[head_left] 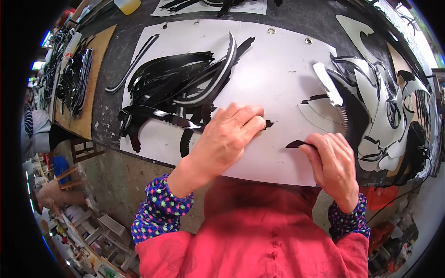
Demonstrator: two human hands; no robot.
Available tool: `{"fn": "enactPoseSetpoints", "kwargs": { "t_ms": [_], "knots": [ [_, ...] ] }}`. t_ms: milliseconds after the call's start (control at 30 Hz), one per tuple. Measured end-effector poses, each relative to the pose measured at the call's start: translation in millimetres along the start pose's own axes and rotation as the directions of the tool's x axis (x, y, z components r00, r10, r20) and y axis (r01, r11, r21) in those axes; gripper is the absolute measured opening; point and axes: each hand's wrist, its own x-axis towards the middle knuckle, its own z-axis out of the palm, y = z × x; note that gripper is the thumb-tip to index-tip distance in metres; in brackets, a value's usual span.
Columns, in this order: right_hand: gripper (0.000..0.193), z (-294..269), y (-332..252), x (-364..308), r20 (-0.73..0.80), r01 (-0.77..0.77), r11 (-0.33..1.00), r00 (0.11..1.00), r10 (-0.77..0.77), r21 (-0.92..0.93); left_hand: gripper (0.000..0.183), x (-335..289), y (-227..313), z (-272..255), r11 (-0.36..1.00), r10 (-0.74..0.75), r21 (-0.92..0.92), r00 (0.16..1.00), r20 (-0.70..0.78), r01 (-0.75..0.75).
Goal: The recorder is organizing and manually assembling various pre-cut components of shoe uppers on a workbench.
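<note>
Over the white board (287, 162), my left hand (229, 139) presses down with its fingers curled together on a black strip (269, 124), whose end sticks out past the fingertips. Most of that strip is hidden under the hand. My right hand (333, 160) is closed near the board's right front, pinching a dark, pointed piece (293, 144) that juts out to the left. Just left of my left wrist lies a pile of glossy black curved strips (171, 74), some with notched edges. A white, jagged-edged strip (328, 85) rests beyond my right hand, beside a dark curved piece (356, 109).
White and grey curved cut pieces (380, 102) are heaped at the right. On the left, a brown cardboard sheet (95, 78) carries more black strips. A container of yellow liquid (127, 5) stands at the far edge. Metal eyelets (271, 31) line the board's far side.
</note>
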Motion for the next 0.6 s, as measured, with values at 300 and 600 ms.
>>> {"fn": "enactPoseSetpoints", "kwargs": {
  "t_ms": [300, 600],
  "knots": [
    [0.035, 39, -6, 17, 0.011, -0.027, 0.981, 1.000, 0.025, 0.192, 0.025, -22, -14, -2, 0.982, 0.131, 0.141, 0.990, -0.049, -0.123],
    [0.014, 43, -14, 39, 0.169, -0.125, 0.965, 0.982, 0.087, 0.229, 0.019, -31, -49, -47, 0.952, 0.082, 0.295, 0.997, 0.003, -0.080]
  ]
}}
